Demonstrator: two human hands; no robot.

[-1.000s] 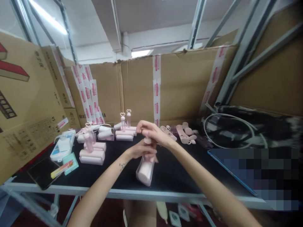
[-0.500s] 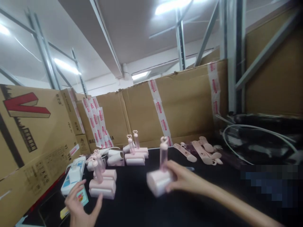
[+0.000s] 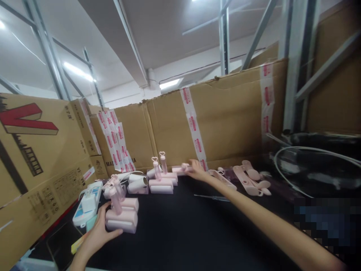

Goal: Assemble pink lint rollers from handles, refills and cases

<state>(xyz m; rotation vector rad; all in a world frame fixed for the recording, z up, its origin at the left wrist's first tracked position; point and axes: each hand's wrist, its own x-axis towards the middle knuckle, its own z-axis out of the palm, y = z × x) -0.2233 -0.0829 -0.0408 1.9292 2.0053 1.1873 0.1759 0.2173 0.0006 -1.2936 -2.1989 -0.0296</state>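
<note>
Now, left hand (image 3: 98, 232): your grip's standing apart around a pale-pink plastic roller block (image 3: 124, 217), near left; bumping could topple it.
Right hand (image 3: 198, 171): resting at a pale-pink cylinder (image 3: 177, 171), far back; clamping unclear, loosely pinching risks slipping.

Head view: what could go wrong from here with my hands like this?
The left hand curves around one end of the front pink roller; a nudge might push it into the roller close behind. Its fingers could also knock the upright tube. The thin tool lies by the right forearm, which might brush it.
</note>
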